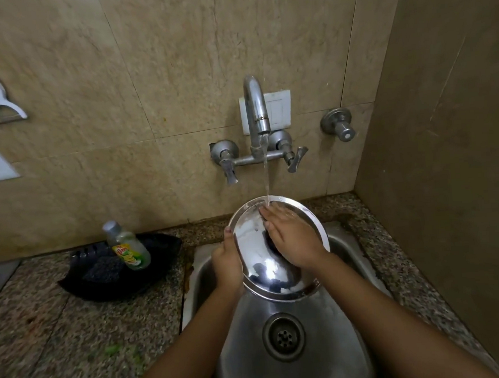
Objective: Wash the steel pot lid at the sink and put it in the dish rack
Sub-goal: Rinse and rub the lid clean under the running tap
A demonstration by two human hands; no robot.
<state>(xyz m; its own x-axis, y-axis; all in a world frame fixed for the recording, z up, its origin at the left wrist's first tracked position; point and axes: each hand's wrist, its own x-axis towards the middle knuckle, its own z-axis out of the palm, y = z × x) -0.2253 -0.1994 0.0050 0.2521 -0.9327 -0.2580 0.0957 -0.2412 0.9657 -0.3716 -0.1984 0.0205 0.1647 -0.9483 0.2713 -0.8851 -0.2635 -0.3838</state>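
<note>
The round steel pot lid (258, 255) is held tilted over the steel sink (285, 359), under a thin stream of water from the wall tap (255, 109). My left hand (228, 261) grips the lid's left rim, with the thumb over the edge. My right hand (293, 238) lies flat on the lid's shiny surface, fingers spread toward the falling water, partly covering a dark knob. No dish rack is in view.
A black tray (161, 255) on the granite counter to the left holds a dish soap bottle (127, 246) and a dark scrubber (102, 269). Tap handles (231, 168) flank the spout. The sink drain (283, 337) is below the lid. A side wall closes in on the right.
</note>
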